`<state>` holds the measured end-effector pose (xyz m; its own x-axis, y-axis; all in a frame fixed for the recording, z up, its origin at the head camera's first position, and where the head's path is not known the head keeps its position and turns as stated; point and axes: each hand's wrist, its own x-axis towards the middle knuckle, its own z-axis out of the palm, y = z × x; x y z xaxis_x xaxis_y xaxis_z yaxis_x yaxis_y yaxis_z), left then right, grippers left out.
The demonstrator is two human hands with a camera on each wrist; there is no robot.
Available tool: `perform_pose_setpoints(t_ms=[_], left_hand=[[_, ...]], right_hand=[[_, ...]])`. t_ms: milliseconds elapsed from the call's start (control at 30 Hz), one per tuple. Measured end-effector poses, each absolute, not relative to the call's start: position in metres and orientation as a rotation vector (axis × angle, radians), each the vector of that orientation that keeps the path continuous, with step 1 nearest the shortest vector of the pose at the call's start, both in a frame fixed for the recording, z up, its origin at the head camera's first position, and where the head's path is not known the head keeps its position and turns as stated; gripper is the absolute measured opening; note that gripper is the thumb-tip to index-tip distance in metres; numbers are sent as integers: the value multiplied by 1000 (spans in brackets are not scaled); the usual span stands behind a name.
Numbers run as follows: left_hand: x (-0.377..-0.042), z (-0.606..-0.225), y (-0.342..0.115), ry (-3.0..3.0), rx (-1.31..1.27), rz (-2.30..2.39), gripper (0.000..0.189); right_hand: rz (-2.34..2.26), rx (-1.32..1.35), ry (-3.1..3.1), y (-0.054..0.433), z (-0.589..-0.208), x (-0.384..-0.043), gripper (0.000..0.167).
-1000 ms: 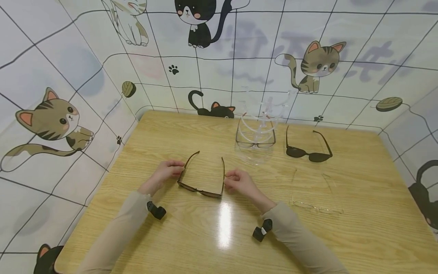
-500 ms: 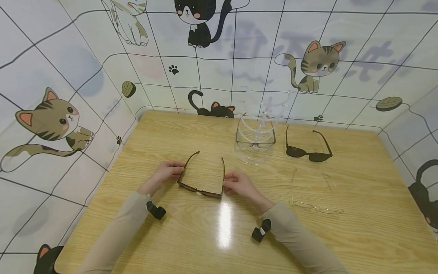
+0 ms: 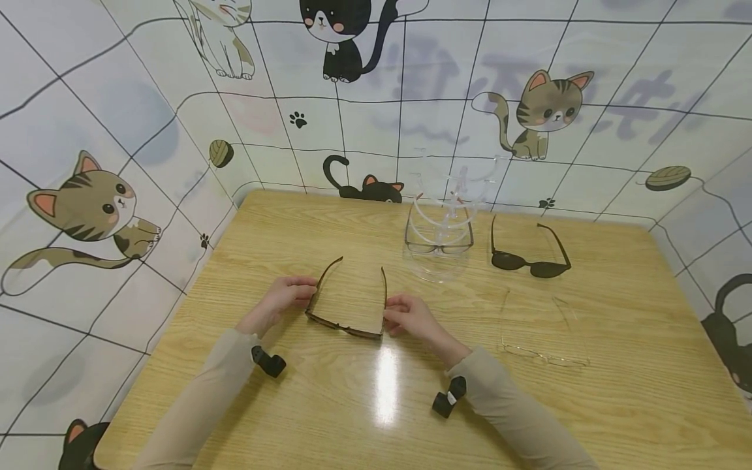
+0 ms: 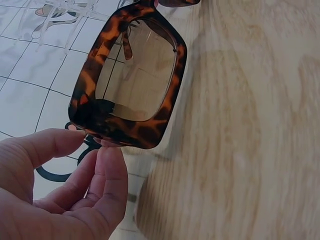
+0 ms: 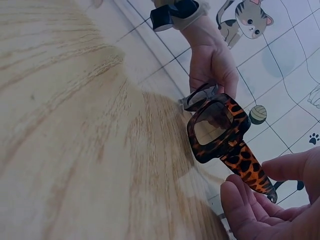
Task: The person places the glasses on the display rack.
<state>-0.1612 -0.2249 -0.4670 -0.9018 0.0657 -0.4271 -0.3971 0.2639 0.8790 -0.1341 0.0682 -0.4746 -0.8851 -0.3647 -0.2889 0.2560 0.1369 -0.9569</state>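
Brown tortoiseshell sunglasses (image 3: 343, 327) stand unfolded at the middle left of the head view, temples pointing away from the person. My left hand (image 3: 279, 301) pinches the left temple close to the hinge; in the left wrist view its thumb and fingers meet behind the corner of the tortoiseshell rim (image 4: 145, 131). On the other side, my right hand (image 3: 413, 317) holds the right temple, and the right wrist view shows the thumb and fingers on either side of that patterned temple (image 5: 246, 167).
A clear display stand (image 3: 444, 225) rises at the back, with dark-framed glasses (image 3: 472, 235) at its lower tier. Black sunglasses (image 3: 548, 269) lie to its right. Thin gold-framed glasses (image 3: 543, 358) sit nearer the front on the wooden table (image 3: 329, 418). A cat-print cloth (image 3: 364, 130) hangs behind.
My right hand has shifted slightly left against the temple. The tortoiseshell sunglasses have tilted a little, their temple tips slightly higher in view. My left hand has stayed nearly still.
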Motion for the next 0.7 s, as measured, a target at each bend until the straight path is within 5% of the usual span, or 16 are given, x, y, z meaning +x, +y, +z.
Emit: perform_pose_setpoints(t_ms=[700], left_hand=[[-159,-448,-204,2041,-258,1814,41]], right_hand=[[-1928,-26,1860,88,-463,-127,36]])
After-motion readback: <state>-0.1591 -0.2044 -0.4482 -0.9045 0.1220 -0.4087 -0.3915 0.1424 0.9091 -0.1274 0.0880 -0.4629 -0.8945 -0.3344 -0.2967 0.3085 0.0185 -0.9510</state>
